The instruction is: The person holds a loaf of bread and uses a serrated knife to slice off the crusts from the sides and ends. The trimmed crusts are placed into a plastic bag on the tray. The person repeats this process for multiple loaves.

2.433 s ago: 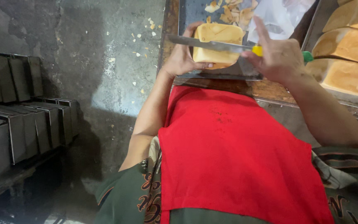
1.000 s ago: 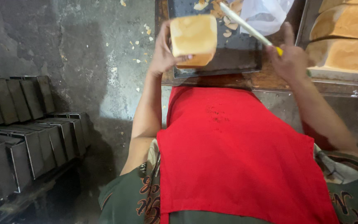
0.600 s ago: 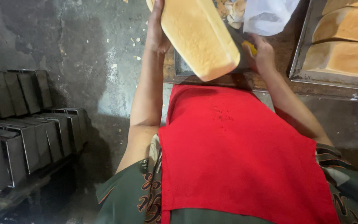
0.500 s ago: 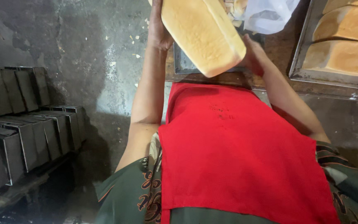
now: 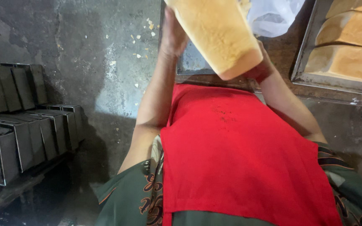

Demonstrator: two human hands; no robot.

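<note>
At the top centre I have the loaf [image 5: 218,35] tilted in the air, left hand [image 5: 173,35] pressed on its side, right hand [image 5: 261,69] grasping underneath, and I judge it could slip onto the dark tray [image 5: 191,65].

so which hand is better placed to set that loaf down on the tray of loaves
Right, probably. The right hand holds the loaf from underneath on the side nearest the tray of loaves; the left hand grips the far side.

A pale golden loaf [image 5: 221,35], a plain red apron [image 5: 239,155], dark grey baking tins [image 5: 26,129].
</note>
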